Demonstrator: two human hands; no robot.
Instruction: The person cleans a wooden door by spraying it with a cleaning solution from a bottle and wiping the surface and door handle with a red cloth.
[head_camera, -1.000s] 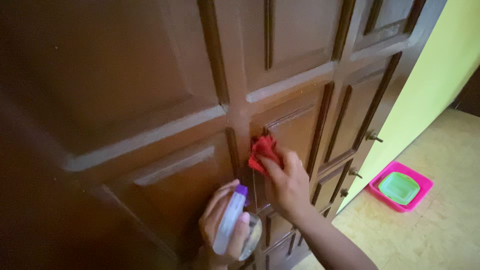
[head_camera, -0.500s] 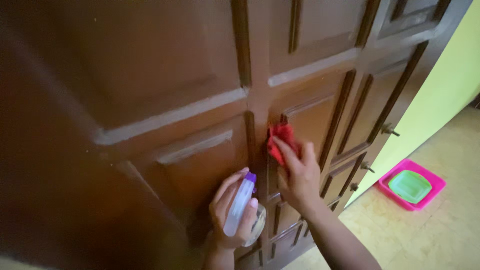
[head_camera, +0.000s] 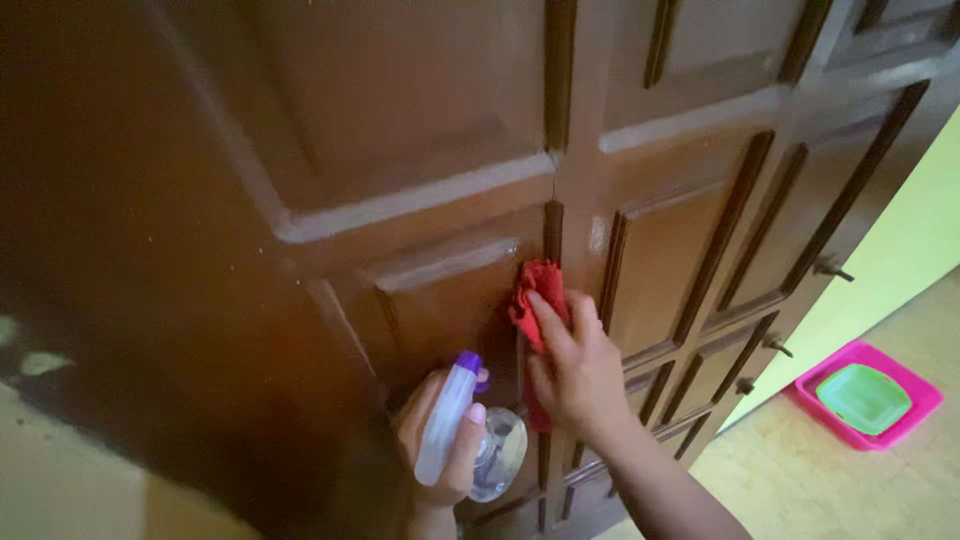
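Both hands are up against the dark brown panelled wooden door (head_camera: 420, 150). The right hand (head_camera: 575, 370) presses a red cloth (head_camera: 535, 300) flat to the wood, its fingers laid close together over the lower part of the cloth, which sits on the vertical strip between two recessed panels, with a tail of red hanging below the palm. The left hand (head_camera: 435, 450) is wrapped around a small clear spray bottle (head_camera: 460, 425) with a purple nozzle, fingers curled about its neck and thumb on the near side; the bottle is held upright just below and left of the cloth, close to the door but whether it touches I cannot tell. Compared with half a second ago the cloth and right hand sit at much the same height on the strip — the view itself has swung, so the panels now lie further right in the picture and a pale patch shows at lower left. Small metal knobs (head_camera: 830, 268) stick out of the door's far panels. On the yellowish tiled floor (head_camera: 800, 480), beside the green wall (head_camera: 900, 250), lies a pink tray (head_camera: 925, 400) with a green dish (head_camera: 862, 397) in it.
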